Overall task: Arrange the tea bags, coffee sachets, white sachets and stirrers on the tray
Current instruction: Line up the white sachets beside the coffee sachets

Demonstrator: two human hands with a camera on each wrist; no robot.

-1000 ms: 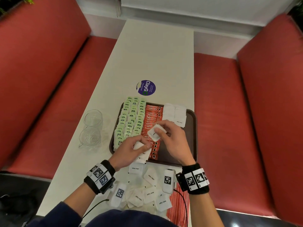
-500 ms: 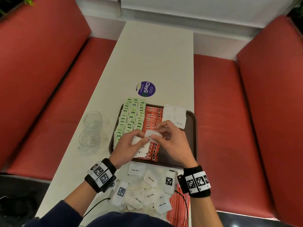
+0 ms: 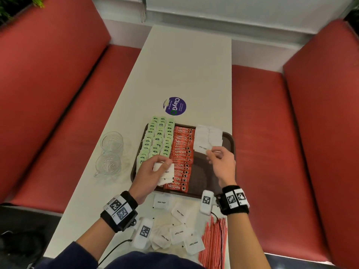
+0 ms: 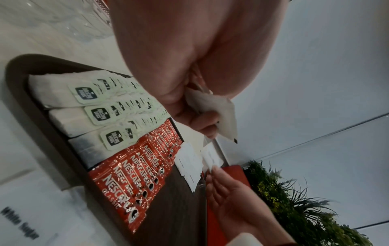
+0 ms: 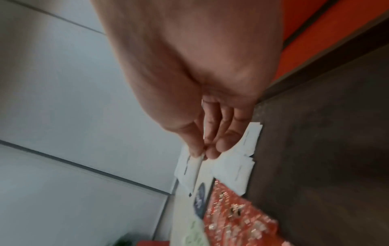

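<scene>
A: Counter (image 3: 184, 74) first, long and pale, with the brown tray (image 3: 230, 138) near its close end. What is already on it?

B: Green tea bags (image 3: 157, 140) fill the left columns and red coffee sachets (image 3: 181, 152) the middle one. A short block of white sachets (image 3: 208, 136) sits at the far right. The near right of the tray looks bare.

A: And the hands?

B: The right hand (image 3: 221, 164) pinches one white sachet (image 5: 192, 168) between thumb and fingers (image 5: 197, 146), beside that block. I'd lay it square, overlapping the last one. The left hand (image 3: 150, 171) curls round a small stack of sachets (image 3: 165, 172) over the tray, ready to feed.

A: What remains?

B: Loose sachets (image 3: 179, 232) and red stirrers (image 3: 212, 243) still lie on the counter's near edge.
</scene>
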